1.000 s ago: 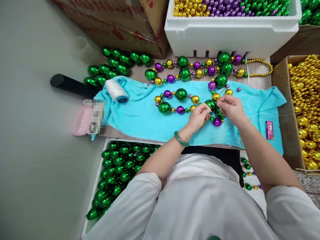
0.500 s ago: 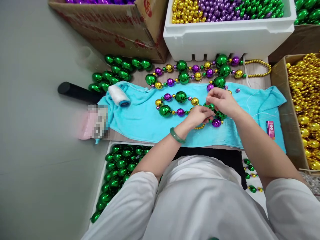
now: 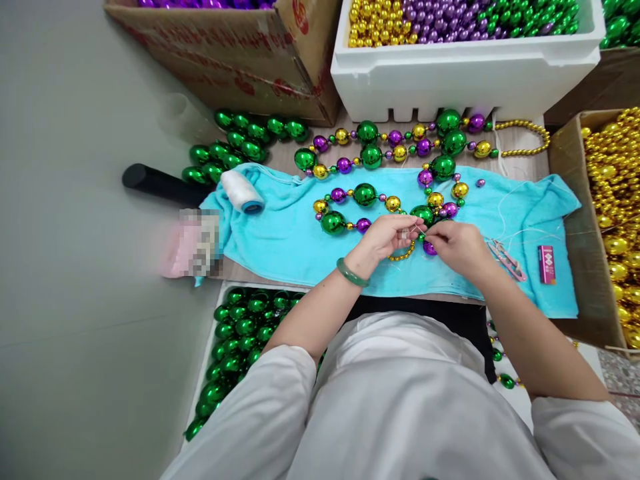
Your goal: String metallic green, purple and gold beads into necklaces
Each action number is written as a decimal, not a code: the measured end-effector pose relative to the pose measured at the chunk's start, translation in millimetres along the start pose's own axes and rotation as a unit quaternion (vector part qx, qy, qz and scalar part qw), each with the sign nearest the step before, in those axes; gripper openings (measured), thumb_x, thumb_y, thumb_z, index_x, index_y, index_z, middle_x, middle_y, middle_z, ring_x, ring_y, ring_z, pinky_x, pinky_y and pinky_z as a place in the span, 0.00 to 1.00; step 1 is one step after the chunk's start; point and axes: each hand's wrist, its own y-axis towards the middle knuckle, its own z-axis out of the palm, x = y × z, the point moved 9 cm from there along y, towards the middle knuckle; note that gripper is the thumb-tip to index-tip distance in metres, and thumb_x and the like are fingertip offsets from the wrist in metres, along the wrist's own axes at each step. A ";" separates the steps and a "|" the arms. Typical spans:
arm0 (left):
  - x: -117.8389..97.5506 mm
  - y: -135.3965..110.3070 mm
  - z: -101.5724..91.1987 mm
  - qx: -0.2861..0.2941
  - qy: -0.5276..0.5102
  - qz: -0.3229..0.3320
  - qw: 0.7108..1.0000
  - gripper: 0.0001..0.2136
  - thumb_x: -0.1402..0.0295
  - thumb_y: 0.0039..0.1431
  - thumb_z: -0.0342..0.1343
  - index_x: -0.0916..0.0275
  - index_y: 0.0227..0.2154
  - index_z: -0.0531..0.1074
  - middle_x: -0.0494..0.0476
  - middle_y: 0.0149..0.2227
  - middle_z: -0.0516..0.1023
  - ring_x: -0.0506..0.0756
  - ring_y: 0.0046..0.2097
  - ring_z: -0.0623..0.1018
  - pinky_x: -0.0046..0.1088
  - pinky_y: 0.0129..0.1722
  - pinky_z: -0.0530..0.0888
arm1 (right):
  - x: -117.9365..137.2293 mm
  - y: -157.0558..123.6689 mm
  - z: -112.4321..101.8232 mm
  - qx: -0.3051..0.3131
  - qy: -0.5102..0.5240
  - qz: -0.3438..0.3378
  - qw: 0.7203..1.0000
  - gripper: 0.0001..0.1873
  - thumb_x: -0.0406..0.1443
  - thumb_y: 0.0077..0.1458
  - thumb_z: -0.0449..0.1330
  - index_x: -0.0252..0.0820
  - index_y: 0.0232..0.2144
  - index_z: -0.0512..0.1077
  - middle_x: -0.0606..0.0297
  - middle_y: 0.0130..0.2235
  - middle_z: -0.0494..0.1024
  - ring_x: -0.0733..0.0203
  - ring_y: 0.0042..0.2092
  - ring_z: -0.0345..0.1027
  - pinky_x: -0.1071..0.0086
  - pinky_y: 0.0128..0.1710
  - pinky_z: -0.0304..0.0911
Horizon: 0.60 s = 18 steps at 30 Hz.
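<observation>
My left hand (image 3: pixel 387 237) is closed on a thin white thread (image 3: pixel 418 229) at the near side of a bead necklace (image 3: pixel 365 195). Pinched together just to its right, the fingers of my right hand (image 3: pixel 457 245) hold the same thread. Shiny green, purple and gold beads of several sizes make up the necklace, which lies curved on a turquoise towel (image 3: pixel 285 247). A small gold bead loop (image 3: pixel 403 255) shows below my left fingers. Part of the strand is hidden behind both hands.
A thread spool (image 3: pixel 242 191) lies on the towel's left. Pink-handled scissors (image 3: pixel 507 260) and a small purple box (image 3: pixel 547 265) are at right. Another bead necklace (image 3: pixel 371 156) stretches behind. A white foam box (image 3: pixel 465 73) and a cardboard box of gold beads (image 3: pixel 560 160) stand around.
My right hand has come down and toward me from the beads, and now pinches beside my left hand. The scissors, covered by my right arm before, now show. The view has shifted slightly.
</observation>
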 end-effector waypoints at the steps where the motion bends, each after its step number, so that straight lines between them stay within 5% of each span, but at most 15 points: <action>1: 3.1 1.4 -1.1 -0.002 -0.030 -0.012 0.999 0.07 0.76 0.60 0.54 0.70 0.30 0.76 0.59 0.29 0.79 0.44 0.25 0.75 0.17 0.23 0.69 | 3.0 -6.0 3.1 0.003 -0.037 -0.012 0.999 0.09 0.33 0.56 0.56 0.42 0.32 0.77 0.60 0.35 0.80 0.58 0.37 0.71 0.68 0.35 0.59; 5: 4.3 1.9 0.7 0.010 -0.004 -0.004 1.000 0.07 0.76 0.60 0.53 0.69 0.30 0.75 0.56 0.26 0.76 0.45 0.27 0.75 0.19 0.27 0.71 | 5.5 -20.2 10.9 0.011 -0.124 -0.036 0.992 0.11 0.35 0.58 0.54 0.42 0.34 0.78 0.58 0.35 0.79 0.54 0.41 0.70 0.66 0.36 0.59; 8: -13.7 -5.8 10.5 0.019 0.250 0.104 0.963 0.05 0.73 0.58 0.55 0.67 0.29 0.76 0.54 0.26 0.74 0.49 0.30 0.75 0.25 0.31 0.72 | -1.5 -16.9 3.1 -0.020 -0.094 -0.026 0.995 0.12 0.37 0.58 0.56 0.40 0.37 0.78 0.57 0.37 0.79 0.52 0.42 0.70 0.65 0.39 0.60; 9: -23.2 -11.4 17.0 0.011 0.362 0.167 0.917 0.05 0.73 0.57 0.56 0.66 0.28 0.76 0.55 0.26 0.74 0.50 0.32 0.75 0.26 0.33 0.72 | -4.6 -14.2 0.4 -0.027 -0.079 -0.018 0.996 0.12 0.37 0.58 0.56 0.40 0.37 0.78 0.57 0.38 0.79 0.52 0.42 0.70 0.64 0.40 0.61; 11: -36.1 -26.5 34.7 -0.015 0.558 0.287 0.779 0.07 0.74 0.57 0.54 0.65 0.28 0.76 0.57 0.29 0.74 0.52 0.35 0.74 0.29 0.36 0.71 | -10.0 -8.2 -2.1 -0.027 -0.048 -0.003 0.998 0.11 0.36 0.58 0.55 0.40 0.36 0.78 0.58 0.38 0.80 0.54 0.40 0.71 0.65 0.39 0.61; 14: -33.5 -44.0 54.3 -0.047 0.701 0.386 0.598 0.11 0.73 0.62 0.48 0.65 0.33 0.76 0.60 0.34 0.73 0.55 0.38 0.72 0.32 0.38 0.70 | -13.0 -1.1 -3.7 -0.021 -0.010 0.009 1.000 0.11 0.35 0.57 0.55 0.39 0.34 0.78 0.58 0.36 0.80 0.56 0.37 0.71 0.66 0.38 0.61; 18: -23.6 -56.7 59.6 -0.089 0.723 0.476 0.493 0.14 0.70 0.66 0.44 0.64 0.38 0.76 0.62 0.34 0.73 0.55 0.38 0.72 0.32 0.40 0.69 | -15.5 3.5 -7.6 -0.028 0.037 0.023 0.999 0.10 0.33 0.55 0.56 0.40 0.32 0.78 0.59 0.34 0.81 0.57 0.36 0.72 0.67 0.36 0.61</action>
